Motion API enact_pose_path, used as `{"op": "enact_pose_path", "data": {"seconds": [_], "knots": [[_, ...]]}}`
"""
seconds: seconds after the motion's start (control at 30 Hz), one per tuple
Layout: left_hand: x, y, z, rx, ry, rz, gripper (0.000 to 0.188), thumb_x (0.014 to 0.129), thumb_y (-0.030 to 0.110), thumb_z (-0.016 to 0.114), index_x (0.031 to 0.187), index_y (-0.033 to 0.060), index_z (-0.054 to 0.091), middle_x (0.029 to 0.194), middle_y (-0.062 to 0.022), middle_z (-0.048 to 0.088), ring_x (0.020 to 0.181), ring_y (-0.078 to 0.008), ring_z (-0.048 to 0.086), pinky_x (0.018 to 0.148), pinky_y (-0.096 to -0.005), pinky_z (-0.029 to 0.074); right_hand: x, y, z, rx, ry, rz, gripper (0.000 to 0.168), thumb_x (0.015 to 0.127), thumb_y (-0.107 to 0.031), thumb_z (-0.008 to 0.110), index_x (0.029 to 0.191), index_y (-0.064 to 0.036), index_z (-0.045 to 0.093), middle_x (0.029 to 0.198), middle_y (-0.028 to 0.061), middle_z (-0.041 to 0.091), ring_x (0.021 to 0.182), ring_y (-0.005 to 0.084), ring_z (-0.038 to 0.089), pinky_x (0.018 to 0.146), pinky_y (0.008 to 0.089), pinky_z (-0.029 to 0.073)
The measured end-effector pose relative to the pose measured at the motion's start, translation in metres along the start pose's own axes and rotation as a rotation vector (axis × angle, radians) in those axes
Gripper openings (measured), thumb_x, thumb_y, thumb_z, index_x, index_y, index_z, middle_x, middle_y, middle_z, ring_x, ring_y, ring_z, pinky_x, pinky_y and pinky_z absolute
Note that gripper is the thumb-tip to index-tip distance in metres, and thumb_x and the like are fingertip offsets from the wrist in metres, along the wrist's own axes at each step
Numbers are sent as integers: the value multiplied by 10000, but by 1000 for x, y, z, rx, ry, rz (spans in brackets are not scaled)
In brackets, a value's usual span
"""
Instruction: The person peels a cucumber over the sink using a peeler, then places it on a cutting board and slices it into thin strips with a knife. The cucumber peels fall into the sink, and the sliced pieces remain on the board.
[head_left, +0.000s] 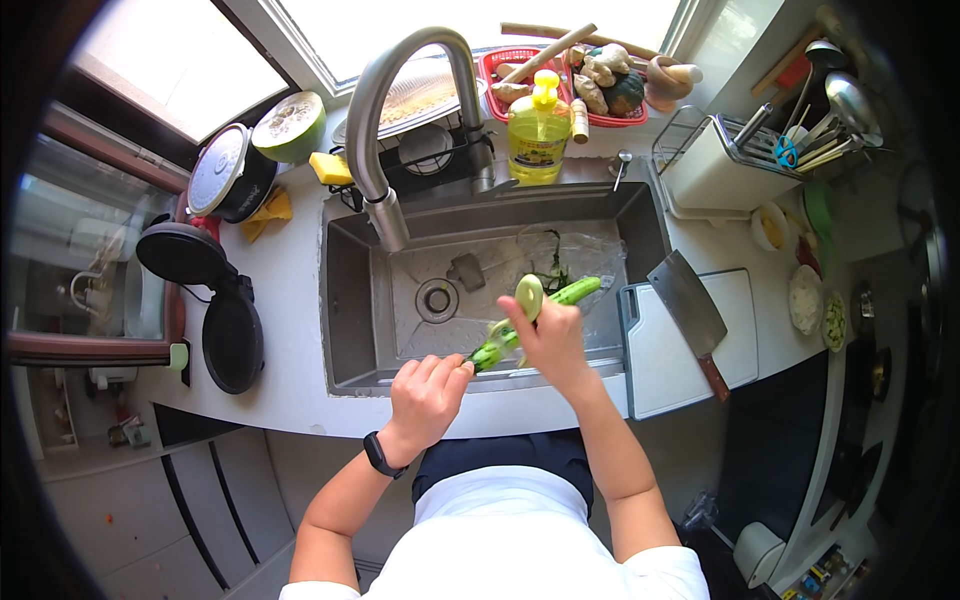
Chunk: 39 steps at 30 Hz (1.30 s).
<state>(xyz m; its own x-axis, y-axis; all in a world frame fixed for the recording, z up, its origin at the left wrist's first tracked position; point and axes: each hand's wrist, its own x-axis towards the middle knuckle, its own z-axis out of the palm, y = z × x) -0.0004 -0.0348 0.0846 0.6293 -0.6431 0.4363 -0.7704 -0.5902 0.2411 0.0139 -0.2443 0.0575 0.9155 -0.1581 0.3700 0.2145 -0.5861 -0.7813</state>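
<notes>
A long green cucumber (574, 291) slants over the front of the steel sink (352, 300). My left hand (429, 391) grips its lower end near the sink's front edge. In my right hand (553, 337) is a pale green peeler (529, 297), held against the cucumber's middle. Lighter flesh shows in places along the skin. Below, dark green peelings (553, 277) lie on a clear plastic bag (604, 251) in the basin. The peeler's blade is blurred and partly hidden by my fingers.
A cleaver (688, 304) rests on a white cutting board (645, 360) right of the sink. The faucet (367, 112) arches over the basin. Behind it stands a yellow dish soap bottle (537, 142). An open black electric griddle (232, 337) is at left; a knife block (709, 169) stands back right.
</notes>
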Motion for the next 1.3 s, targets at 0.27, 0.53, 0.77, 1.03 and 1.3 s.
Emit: {"op": "enact_pose_path", "data": {"seconds": [0.27, 0.53, 0.77, 1.03, 1.3], "knots": [[-8, -3, 2, 5, -10, -38, 173, 780, 59, 706, 936, 49, 632, 936, -62, 693, 702, -198, 609, 582, -331, 427, 3, 12, -19, 30, 115, 94, 338, 968, -304, 671, 758, -53, 586, 535, 92, 558, 461, 297, 589, 426, 357, 411], [-7, -5, -7, -61, 13, -103, 288, 770, 48, 731, 1048, 32, 656, 894, -76, 702, 663, -235, 601, 567, -333, 441, 13, 60, -28, -432, 265, 21, 366, 970, -312, 672, 741, -35, 601, 541, 99, 554, 462, 291, 564, 453, 366, 408], [-16, 13, 6, -902, -117, -893, 252, 958, 101, 655, 1177, -20, 621, 877, -50, 700, 646, -83, 533, 590, -230, 447, -17, 28, -31, 334, 314, 427, 348, 993, -317, 659, 872, 7, 701, 701, 13, 647, 624, 66, 541, 555, 246, 414], [-17, 14, 16, -1460, -121, -1289, 228, 1038, 191, 564, 1147, -6, 601, 898, -30, 657, 657, -41, 488, 579, -194, 417, -29, -10, 15, 375, 191, 125, 207, 923, -179, 728, 799, -20, 685, 600, 73, 628, 481, 188, 598, 460, 312, 426], [-22, 23, 9, -1541, -148, -1206, 220, 1048, 207, 545, 1116, 6, 601, 852, -4, 604, 598, -25, 385, 563, -192, 348, -25, -15, 17, 332, 81, -203, 203, 884, -138, 751, 756, -56, 617, 597, 91, 587, 462, 268, 576, 447, 357, 425]]}}
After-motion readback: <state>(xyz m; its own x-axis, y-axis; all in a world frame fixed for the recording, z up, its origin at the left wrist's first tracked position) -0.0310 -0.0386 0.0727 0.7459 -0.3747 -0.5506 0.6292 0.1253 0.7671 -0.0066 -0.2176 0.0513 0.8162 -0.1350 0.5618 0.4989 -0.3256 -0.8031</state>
